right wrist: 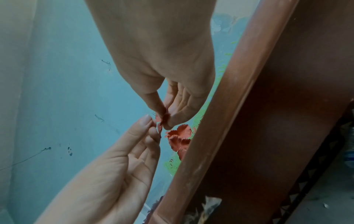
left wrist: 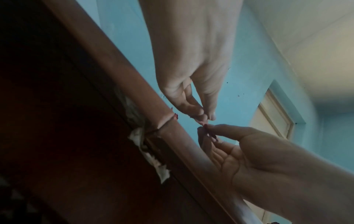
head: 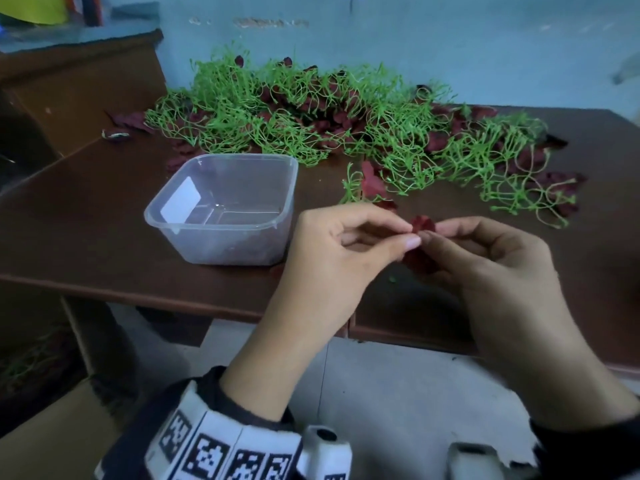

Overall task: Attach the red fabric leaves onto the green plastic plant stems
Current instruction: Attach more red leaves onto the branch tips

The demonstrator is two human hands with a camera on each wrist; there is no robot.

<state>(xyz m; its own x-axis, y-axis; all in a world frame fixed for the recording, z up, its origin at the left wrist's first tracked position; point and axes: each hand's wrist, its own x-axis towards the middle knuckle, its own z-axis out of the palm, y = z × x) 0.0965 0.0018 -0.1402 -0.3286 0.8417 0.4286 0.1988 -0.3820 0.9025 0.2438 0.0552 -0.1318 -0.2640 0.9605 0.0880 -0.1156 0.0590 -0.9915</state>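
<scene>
Both hands are up over the near edge of the table [head: 104, 220], fingertips meeting. The left hand [head: 341, 247] pinches the top of a small stack of red fabric leaves [head: 422, 225] between thumb and forefinger, other fingers loosely curled. The right hand [head: 485, 258] pinches the same stack from the other side, and more red shows below its thumb. So both are closed on fabric, neither holds a stem.

My read: this is the peel-one-leaf-off-the-stack step, before any attaching. Next it needs a single leaf separated cleanly, then a free stem tip picked from the green plastic stems [head: 311, 112] heaped at the back of the table, well apart from the hands. A sprig [head: 367, 183] with a red leaf on it lies just beyond the hands.

A clear plastic tub [head: 221, 206] sits left of the hands; looks empty apart from a white card.

Hard to tell: how many leaves are in the stack, and whether a leaf has a hole for the stem. The wrist views only show fingertips on a sliver of red from below, with the table edge blocking most else.
</scene>
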